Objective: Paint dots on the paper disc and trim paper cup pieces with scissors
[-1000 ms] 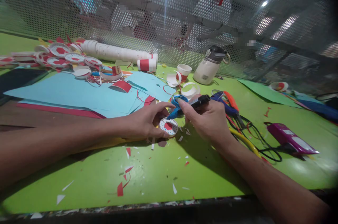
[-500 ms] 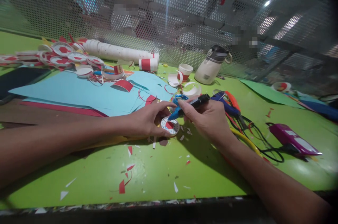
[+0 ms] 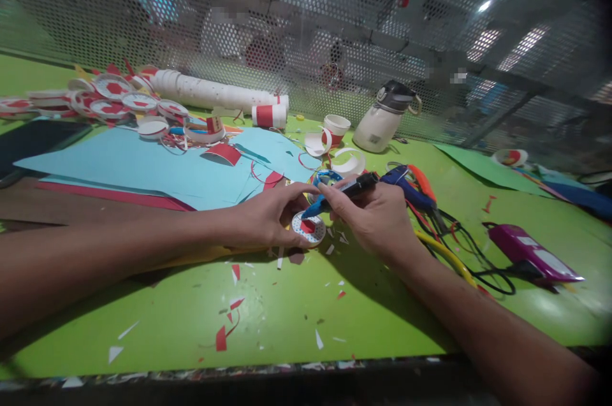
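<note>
My left hand (image 3: pixel 265 216) holds a small white paper-cup disc (image 3: pixel 308 229) with a red centre and dots, steadying it on the green table (image 3: pixel 268 317). My right hand (image 3: pixel 377 215) grips a black marker (image 3: pixel 351 188) with its tip down at the disc. Blue-handled scissors (image 3: pixel 321 192) lie just behind the disc, partly hidden by my fingers.
Light blue paper sheets (image 3: pixel 143 167) lie at left with finished red-and-white discs (image 3: pixel 115 97) and a stack of white cups (image 3: pixel 210 94) behind. A white bottle (image 3: pixel 382 122), a glue gun (image 3: pixel 414 186) with cables and a purple device (image 3: pixel 530 253) sit at right. Paper scraps litter the front.
Both hands stay at the disc; the marker tip and disc have shifted only slightly. The view has moved a little.
</note>
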`<state>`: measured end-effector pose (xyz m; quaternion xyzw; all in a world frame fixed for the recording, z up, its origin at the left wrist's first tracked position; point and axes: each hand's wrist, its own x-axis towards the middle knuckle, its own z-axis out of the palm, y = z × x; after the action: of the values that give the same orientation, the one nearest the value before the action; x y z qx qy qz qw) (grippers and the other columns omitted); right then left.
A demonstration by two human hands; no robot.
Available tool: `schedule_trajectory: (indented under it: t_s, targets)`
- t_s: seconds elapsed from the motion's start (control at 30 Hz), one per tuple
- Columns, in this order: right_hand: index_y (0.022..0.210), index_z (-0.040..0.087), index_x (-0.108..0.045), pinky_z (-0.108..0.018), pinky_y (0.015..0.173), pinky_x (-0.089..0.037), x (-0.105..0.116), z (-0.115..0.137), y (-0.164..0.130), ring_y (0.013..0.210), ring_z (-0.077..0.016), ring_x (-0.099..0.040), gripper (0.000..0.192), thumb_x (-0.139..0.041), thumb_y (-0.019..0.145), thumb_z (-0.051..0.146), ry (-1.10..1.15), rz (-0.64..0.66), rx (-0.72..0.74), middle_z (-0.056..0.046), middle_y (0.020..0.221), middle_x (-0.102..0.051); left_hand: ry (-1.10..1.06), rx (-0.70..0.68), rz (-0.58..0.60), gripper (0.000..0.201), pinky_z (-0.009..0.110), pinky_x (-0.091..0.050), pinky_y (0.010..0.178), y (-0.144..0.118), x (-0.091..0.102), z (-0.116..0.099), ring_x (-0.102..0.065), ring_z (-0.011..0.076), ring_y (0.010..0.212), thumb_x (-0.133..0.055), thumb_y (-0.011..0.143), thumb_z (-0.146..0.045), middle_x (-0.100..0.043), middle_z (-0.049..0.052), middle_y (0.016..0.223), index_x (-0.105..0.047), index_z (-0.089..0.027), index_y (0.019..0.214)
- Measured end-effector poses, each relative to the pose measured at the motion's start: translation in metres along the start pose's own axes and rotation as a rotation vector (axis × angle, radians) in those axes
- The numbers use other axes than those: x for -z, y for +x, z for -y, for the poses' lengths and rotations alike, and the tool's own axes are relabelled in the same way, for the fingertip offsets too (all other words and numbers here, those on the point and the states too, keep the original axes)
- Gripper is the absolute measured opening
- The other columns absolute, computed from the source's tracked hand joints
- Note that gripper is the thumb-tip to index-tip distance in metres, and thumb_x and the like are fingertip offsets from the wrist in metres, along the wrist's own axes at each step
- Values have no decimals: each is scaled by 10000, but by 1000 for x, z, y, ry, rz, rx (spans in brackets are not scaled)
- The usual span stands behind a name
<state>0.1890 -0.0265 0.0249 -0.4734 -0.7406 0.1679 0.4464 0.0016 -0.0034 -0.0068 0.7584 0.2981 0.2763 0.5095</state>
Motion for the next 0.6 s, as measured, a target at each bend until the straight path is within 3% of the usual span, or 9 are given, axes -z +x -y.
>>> schedule_trajectory:
  t_s: [0.4,0.6]
  targets:
    - [503,155,-616,-236,450,-368,-2,-1,0,529,-135,-542,373,-651,811,362,-31,9,-5,-26,531,-609,6,31,-13,599,195,-490,467,0,0,0,-617,123,656,-757,726,-239,-612,50,961,-470,-168,1246]
    - [469,158,-557,-227,408,-310,-4,-1,1,422,-84,-410,414,-662,806,373,6,7,-56,25,439,-504,-96,63,28,527,184,-495,404,0,-2,-4,-607,88,517,-735,757,-212,-627,28,892,-447,-171,1197]
